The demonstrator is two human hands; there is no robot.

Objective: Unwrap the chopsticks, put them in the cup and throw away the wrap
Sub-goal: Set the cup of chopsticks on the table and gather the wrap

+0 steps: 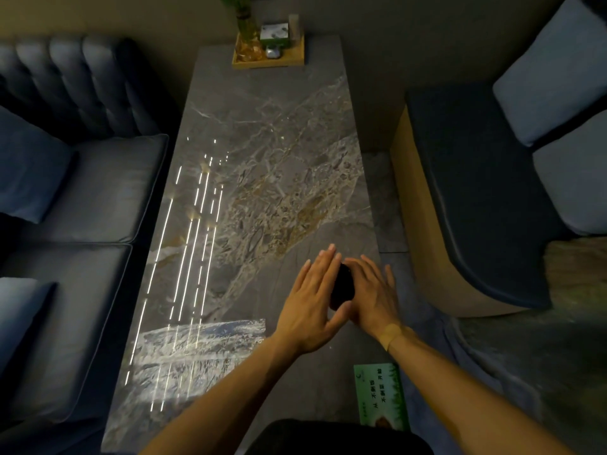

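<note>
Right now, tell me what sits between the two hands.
In the head view, a dark cup stands on the table between the left hand and the right hand, both open-palmed against its sides.

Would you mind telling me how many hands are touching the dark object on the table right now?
2. The left hand presses its left side and the right hand its right side, with the dark object sandwiched between them near the table edge. Nothing suggests another hand.

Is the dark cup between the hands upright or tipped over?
Cannot tell. The dark cup is mostly hidden between the left hand and right hand.
</note>
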